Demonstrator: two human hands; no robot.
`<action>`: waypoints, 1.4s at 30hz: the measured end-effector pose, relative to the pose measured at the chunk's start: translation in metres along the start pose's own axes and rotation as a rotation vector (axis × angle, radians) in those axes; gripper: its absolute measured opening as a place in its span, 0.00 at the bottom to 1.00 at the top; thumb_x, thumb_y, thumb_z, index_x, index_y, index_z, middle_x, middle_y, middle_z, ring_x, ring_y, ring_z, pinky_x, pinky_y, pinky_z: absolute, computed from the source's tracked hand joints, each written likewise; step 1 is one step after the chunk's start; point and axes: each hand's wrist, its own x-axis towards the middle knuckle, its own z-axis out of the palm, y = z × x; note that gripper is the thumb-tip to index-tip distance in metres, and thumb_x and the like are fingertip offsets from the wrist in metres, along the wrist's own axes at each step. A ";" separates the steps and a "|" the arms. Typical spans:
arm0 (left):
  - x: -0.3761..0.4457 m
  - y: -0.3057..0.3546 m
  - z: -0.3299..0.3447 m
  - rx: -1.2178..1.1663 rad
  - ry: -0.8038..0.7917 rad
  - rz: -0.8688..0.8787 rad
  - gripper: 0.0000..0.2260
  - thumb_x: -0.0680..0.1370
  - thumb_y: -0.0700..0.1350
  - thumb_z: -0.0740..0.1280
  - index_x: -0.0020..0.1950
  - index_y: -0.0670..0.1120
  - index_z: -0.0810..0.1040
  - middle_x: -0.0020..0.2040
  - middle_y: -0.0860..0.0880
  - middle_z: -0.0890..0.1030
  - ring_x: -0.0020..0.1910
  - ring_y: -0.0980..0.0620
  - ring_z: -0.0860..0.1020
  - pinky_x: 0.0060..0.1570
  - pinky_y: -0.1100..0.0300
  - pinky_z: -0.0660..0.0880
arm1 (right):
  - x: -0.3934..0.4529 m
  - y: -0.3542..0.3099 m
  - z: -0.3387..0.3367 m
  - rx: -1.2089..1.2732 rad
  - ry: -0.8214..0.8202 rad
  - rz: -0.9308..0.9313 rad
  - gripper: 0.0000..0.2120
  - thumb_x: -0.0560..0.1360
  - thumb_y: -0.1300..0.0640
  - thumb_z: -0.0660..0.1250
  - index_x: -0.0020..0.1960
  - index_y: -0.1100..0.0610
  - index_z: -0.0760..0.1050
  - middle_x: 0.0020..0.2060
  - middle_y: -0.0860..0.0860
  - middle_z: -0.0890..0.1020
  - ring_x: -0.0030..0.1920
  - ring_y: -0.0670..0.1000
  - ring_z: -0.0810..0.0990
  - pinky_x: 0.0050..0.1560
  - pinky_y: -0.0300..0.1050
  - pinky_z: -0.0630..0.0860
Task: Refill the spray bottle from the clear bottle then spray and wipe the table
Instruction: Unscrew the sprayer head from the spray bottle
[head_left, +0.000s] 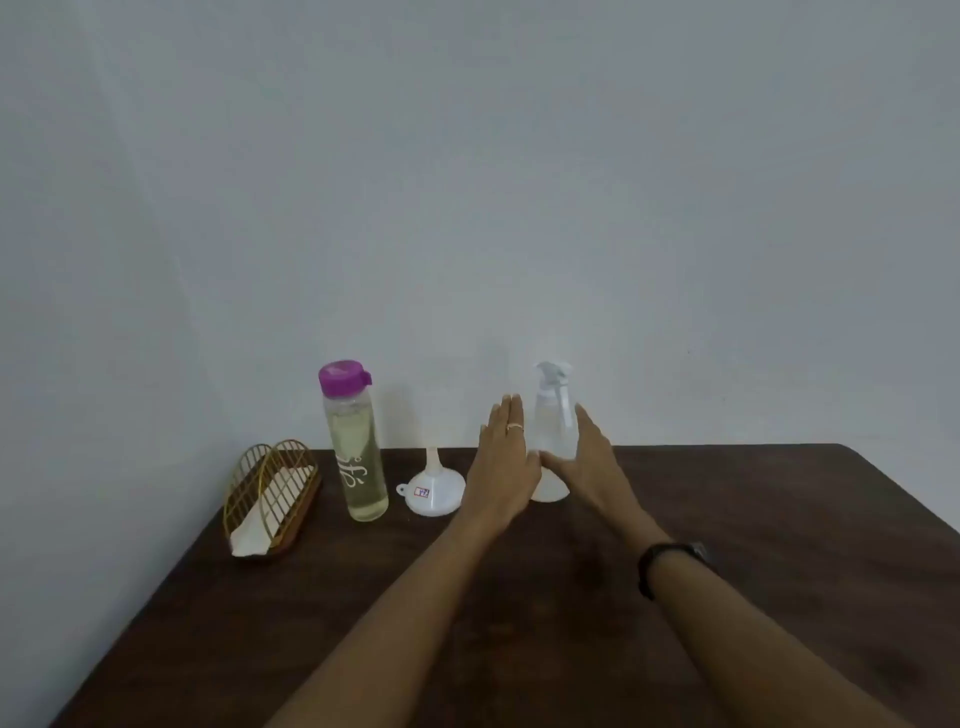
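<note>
I read this as the very start: nothing refilled, sprayed or wiped yet. The spray bottle (555, 415) stands upright at the far edge of the dark wooden surface (727, 597), about 12 o'clock from me, trigger head still on, and it looks nearly empty (hard to tell, it is pale and blurred against the wall).

My left hand (503, 467) sits just left of it, fingers (511, 410) straight and spread wide, holding nothing. My right hand (589, 462) is just right of it, also opened wide, thumb near the bottle's lower body; I cannot tell if it touches.

The clear bottle (358, 452) stands at 10 o'clock, purple cap (343, 378) still shut, yellowish liquid filling most of it. A white funnel (432, 493) rests mouth-down between the two bottles, untouched. At 9 o'clock a wire napkin holder (271, 496) holds white tissue, probably what the wiping will use.

Left to do, as I judge it: grip the sprayer, unscrew the head, seat the funnel, uncap and pour, close up, spray, wipe.
</note>
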 end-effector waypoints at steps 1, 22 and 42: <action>0.004 0.000 0.001 -0.004 -0.002 -0.016 0.27 0.81 0.39 0.54 0.76 0.41 0.44 0.78 0.46 0.46 0.77 0.51 0.43 0.73 0.58 0.41 | 0.006 0.003 0.002 0.015 -0.003 -0.001 0.36 0.62 0.37 0.68 0.65 0.52 0.66 0.57 0.48 0.76 0.58 0.50 0.75 0.52 0.41 0.72; -0.076 0.001 -0.010 -0.375 -0.051 -0.075 0.30 0.73 0.37 0.68 0.72 0.47 0.61 0.61 0.50 0.72 0.58 0.56 0.70 0.52 0.64 0.66 | -0.045 -0.015 0.013 -0.144 -0.061 0.082 0.18 0.70 0.46 0.71 0.54 0.56 0.76 0.48 0.52 0.76 0.47 0.50 0.76 0.43 0.41 0.72; -0.263 0.028 -0.017 -0.424 0.279 -0.170 0.29 0.68 0.49 0.75 0.66 0.47 0.70 0.59 0.50 0.71 0.57 0.55 0.73 0.52 0.60 0.74 | -0.248 -0.090 0.002 -0.159 -0.059 -0.060 0.20 0.68 0.44 0.73 0.55 0.54 0.78 0.44 0.46 0.75 0.42 0.43 0.73 0.39 0.33 0.68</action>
